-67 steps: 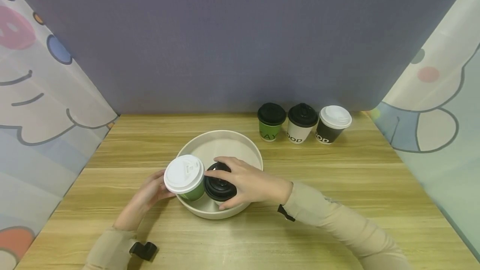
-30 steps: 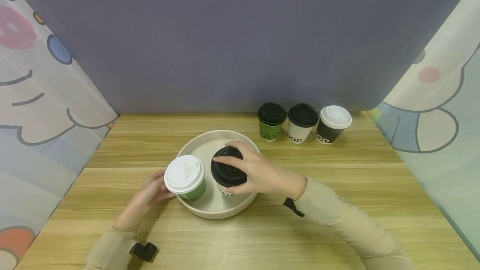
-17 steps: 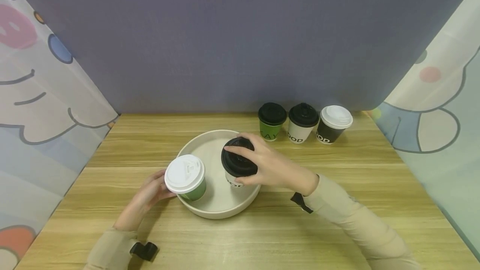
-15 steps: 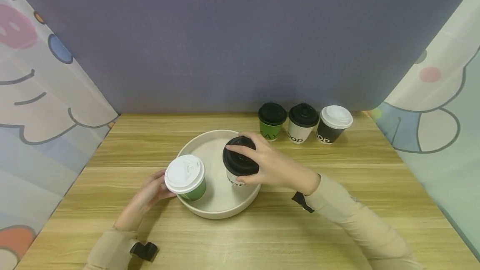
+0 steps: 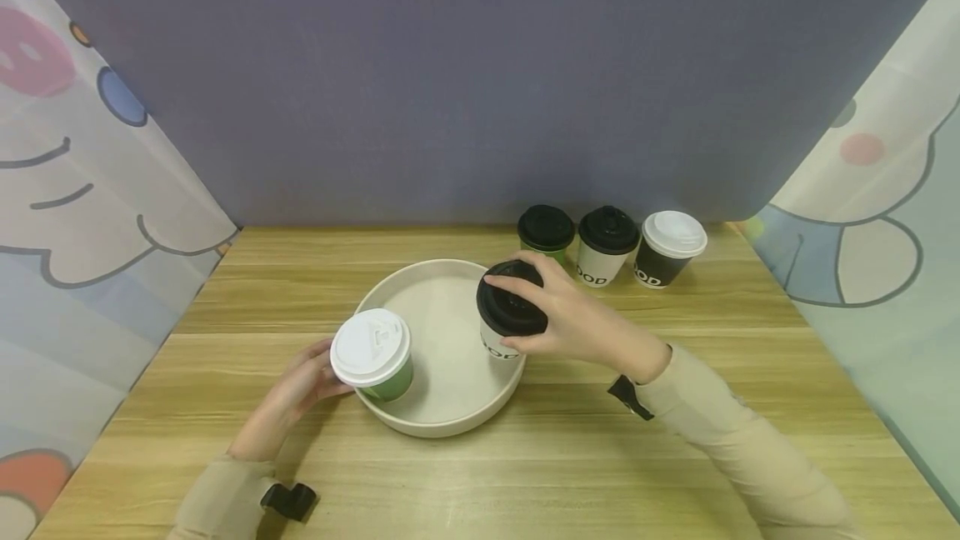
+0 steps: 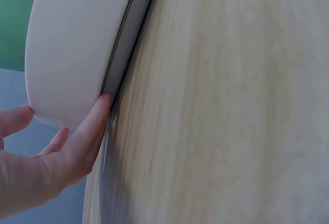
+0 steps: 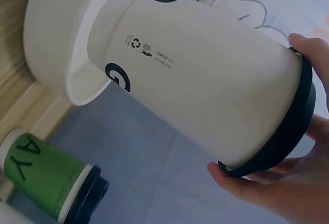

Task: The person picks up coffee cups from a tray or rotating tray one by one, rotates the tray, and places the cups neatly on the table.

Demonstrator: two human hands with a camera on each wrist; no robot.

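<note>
My left hand [image 5: 303,382] grips the side of a round cream tray [image 5: 450,290]; in the left wrist view its fingertips are at the bottom edge and the thumb at the rim. Inside the tray at the left stands a green paper coffee cup with a white lid [image 5: 371,347]. My right hand [image 5: 573,319] holds a white paper coffee cup with a black lid [image 5: 501,313] by the lid, over the tray's right part. In the right wrist view that white cup [image 7: 200,80] hides part of the tray's wall, its base overlapping the tray opening.
Along the back right of the wooden table [image 5: 675,432] stand three lidded cups: a green cup with black lid [image 5: 546,230], a white cup with black lid [image 5: 606,244] and a black cup with white lid [image 5: 667,248]. A grey panel [image 5: 480,90] rises behind them.
My right hand has moved the white cup up and to the right, from beside the green cup toward the tray's right rim. The left hand and the tray have stayed put.
</note>
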